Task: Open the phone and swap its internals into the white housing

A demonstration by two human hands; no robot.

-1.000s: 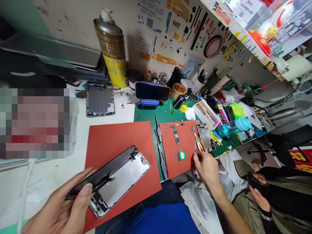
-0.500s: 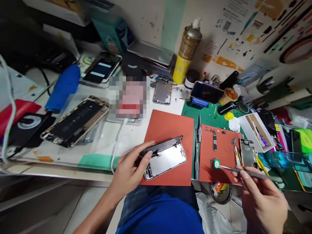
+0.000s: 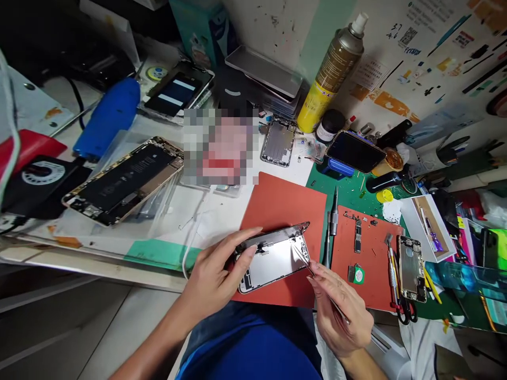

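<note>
Opened smartphone (image 3: 269,268) sits over the near half of an orange-red mat (image 3: 285,195), silvery inner face up, with a dark panel (image 3: 283,233) tilted up along its far edge. From where I stand, its long axis runs from the left hand (image 3: 216,272) rightward and slightly outward. That hand grips the left end, thumb in front of the dark panel and fingers behind it. The right hand (image 3: 344,306) is nearer the other end, its fingers pinched round slim metal tweezers (image 3: 307,263). So the smartphone lies leftward and ahead of those fingers, and the tweezers' tips slant across its right end; whether they touch the silvery face, I can't tell.
</note>
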